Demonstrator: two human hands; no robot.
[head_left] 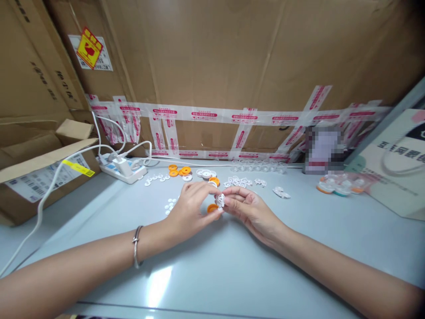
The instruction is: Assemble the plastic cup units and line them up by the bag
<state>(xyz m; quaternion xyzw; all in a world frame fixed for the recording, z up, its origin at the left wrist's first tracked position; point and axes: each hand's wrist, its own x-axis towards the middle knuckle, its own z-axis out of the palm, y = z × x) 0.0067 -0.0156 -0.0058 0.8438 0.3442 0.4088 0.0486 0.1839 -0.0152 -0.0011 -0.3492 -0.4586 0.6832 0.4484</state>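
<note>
Between my two hands, above the table, is a small white openwork plastic piece (220, 200). The thumb and index finger of my left hand (194, 204) grip it from the left. On its other side, my right hand (247, 207) pinches it with thumb and fingertips. Just behind the piece shows an orange round cap (211, 208), partly hidden by my left fingers. Small white discs (170, 204) lie left of my left hand. Beyond the hands sit white rings (206, 173), orange rings (186, 171) and a cluster of white openwork pieces (237, 181).
A power strip (128, 170) with white cables stands at the back left, near an open cardboard box (49, 177). Clear round parts (259, 166) line the back, before a large taped carton (212, 66). Bagged parts (341, 185) and a printed board (398, 164) are at right.
</note>
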